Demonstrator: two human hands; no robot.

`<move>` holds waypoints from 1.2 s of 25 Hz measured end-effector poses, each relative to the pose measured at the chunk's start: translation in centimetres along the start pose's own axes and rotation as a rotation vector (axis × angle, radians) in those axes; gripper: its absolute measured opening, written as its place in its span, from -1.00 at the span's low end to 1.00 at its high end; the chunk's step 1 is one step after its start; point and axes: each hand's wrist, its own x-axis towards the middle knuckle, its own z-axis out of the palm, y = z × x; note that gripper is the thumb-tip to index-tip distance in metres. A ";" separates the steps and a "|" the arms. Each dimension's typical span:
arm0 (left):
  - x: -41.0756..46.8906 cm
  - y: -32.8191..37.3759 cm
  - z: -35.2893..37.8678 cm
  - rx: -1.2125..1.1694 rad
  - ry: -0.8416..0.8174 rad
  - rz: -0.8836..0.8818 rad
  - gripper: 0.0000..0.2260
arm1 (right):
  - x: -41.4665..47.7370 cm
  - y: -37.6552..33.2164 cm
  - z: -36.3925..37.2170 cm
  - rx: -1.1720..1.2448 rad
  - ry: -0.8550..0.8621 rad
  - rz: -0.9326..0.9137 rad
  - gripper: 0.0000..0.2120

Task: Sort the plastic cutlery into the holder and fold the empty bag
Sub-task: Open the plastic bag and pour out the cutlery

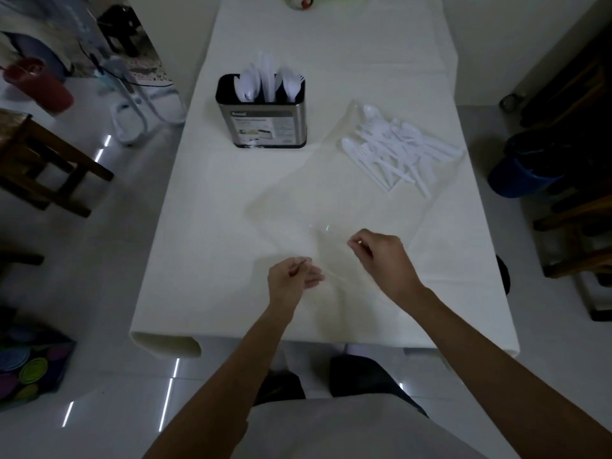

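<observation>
Two grips pinch the near edge of the clear bag (308,200), left hand (291,279) and right hand (381,256) each clenched on the film. The bag spreads flat over the white tabletop (205,260) between the hands and a heap of loose cutlery (397,150) at far right; whether the heap lies inside it, cannot tell. The holder (265,124), part filled, stands upright left of the heap.

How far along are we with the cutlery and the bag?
Partly done: the holder already has some white cutlery standing in it. In hand: the left hand and right hand pinch the near edge of the clear bag. Left: a loose pile of cutlery lies unsorted by its far end, and the bag is not yet folded.
</observation>
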 end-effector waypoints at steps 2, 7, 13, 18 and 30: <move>0.7 0.7 -1.8 0.025 0.013 -0.002 -0.90 | 1.2 -1.9 -0.3 -0.008 0.050 0.006 -0.88; 2.6 1.6 -6.8 0.033 0.034 0.013 -0.89 | 3.4 -6.4 -0.1 0.057 0.094 0.067 -0.91; 2.2 3.4 -7.5 0.173 0.270 0.179 -0.89 | 3.9 -8.3 1.2 0.088 0.152 0.112 -0.91; 0.7 7.9 -4.0 -0.198 -0.079 -0.054 -0.59 | 3.0 -7.9 1.8 0.156 0.153 0.070 -0.91; 0.9 7.6 -0.7 -0.246 0.124 -0.032 -0.87 | 2.9 2.8 -2.1 0.301 0.086 0.222 -0.91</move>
